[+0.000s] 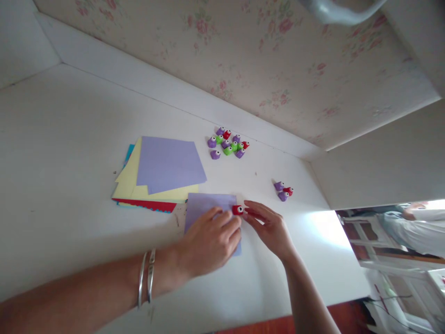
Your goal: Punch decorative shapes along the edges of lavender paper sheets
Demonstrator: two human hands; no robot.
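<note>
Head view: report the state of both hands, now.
Left hand: curled over a purple paper sheet; whether it holds anything cannot be told.
Right hand: open, close beside the red one-eyed figure.

We see a lavender sheet (205,202) and, at its edge, a bright red piece (236,210) marked with a white eye and dark pupil. In the stack, we find lavender paper (170,162) over pale yellow sheets (128,174), with red paper (146,204) and turquoise paper (130,152) showing at the edges. Our clustered pieces (228,150) mix purple, lime green and red; our smaller group (283,196) has two purple and one red. Our bangles (150,276) are silver, our tabletop (69,139) white, and our cream panel (239,60) bears pinkish-red roses with green leaves.
</note>
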